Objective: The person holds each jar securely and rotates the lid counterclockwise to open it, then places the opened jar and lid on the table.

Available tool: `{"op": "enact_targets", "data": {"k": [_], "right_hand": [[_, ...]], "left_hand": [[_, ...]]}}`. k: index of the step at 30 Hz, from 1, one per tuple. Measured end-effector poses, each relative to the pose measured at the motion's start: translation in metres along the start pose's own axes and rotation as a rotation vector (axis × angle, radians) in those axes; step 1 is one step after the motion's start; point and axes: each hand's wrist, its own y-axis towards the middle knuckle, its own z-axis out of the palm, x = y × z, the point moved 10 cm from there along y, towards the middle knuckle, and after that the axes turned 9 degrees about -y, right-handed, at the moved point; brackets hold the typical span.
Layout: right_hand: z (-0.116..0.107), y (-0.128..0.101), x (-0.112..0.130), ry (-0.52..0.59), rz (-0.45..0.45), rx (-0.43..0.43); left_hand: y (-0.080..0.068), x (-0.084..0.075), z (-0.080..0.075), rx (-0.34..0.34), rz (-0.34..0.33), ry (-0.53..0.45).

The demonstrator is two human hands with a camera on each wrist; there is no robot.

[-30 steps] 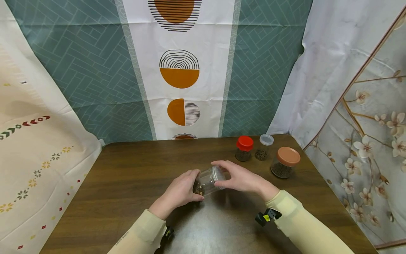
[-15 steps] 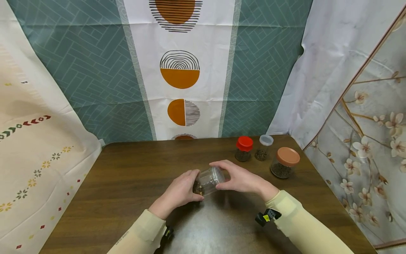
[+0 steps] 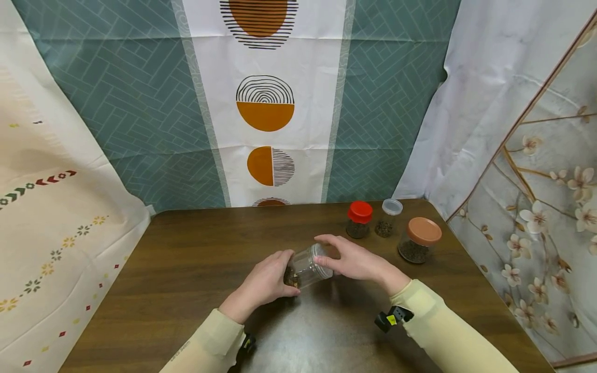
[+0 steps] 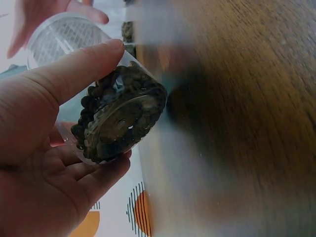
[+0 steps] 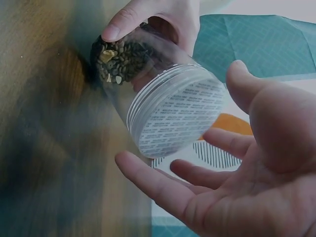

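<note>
A tilted jar [image 3: 305, 268] sits between both hands above the worktop [image 3: 186, 269]; three lidded jars [image 3: 392, 228] stand beyond the right hand [image 3: 356, 261], to its right.

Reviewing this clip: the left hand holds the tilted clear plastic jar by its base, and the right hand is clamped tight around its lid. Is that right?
Not quite. The left hand does hold the tilted clear plastic jar by its base, but the right hand is open, fingers spread just off the clear ribbed lid, not clamped on it. The right wrist view shows the gap.
</note>
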Motion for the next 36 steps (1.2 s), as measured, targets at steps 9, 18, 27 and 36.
{"op": "enact_targets", "data": {"k": [9,18,27,36], "right_hand": [[0.007,0.001,0.001,0.066,-0.015,0.041],[0.001,-0.001,0.005,-0.050,-0.068,0.007],[0.001,-0.003,0.006,-0.033,-0.095,0.011],[0.000,-0.004,0.011,-0.027,-0.150,-0.001]], "left_hand": [[0.000,-0.001,0.001,0.001,-0.004,0.011],[0.001,-0.001,0.002,0.002,0.004,0.013],[0.001,0.001,0.001,0.005,-0.014,0.002],[0.000,0.001,0.001,0.009,-0.025,-0.008]]}}
